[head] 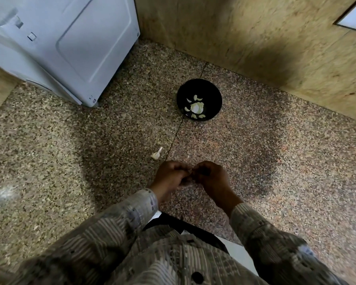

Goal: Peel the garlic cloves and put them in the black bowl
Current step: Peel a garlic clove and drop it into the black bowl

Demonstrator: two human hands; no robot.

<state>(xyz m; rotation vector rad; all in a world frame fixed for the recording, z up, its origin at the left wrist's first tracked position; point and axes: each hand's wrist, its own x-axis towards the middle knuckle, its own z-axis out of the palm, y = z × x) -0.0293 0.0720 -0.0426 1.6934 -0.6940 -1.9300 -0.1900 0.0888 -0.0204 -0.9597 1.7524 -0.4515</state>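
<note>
A black bowl (199,99) stands on the speckled granite counter (275,153), holding several pale peeled garlic cloves (197,107). Below it, near the counter's middle, my left hand (170,178) and my right hand (213,178) meet with their fingers curled together. They pinch a small garlic clove (190,171) between the fingertips; only a sliver of it shows. A scrap of white garlic skin (157,153) lies on the counter just above my left hand.
A white appliance (66,44) stands at the back left on the counter. Tan stone walls (275,42) close the back and right side. The counter's front edge runs just behind my sleeves (193,219).
</note>
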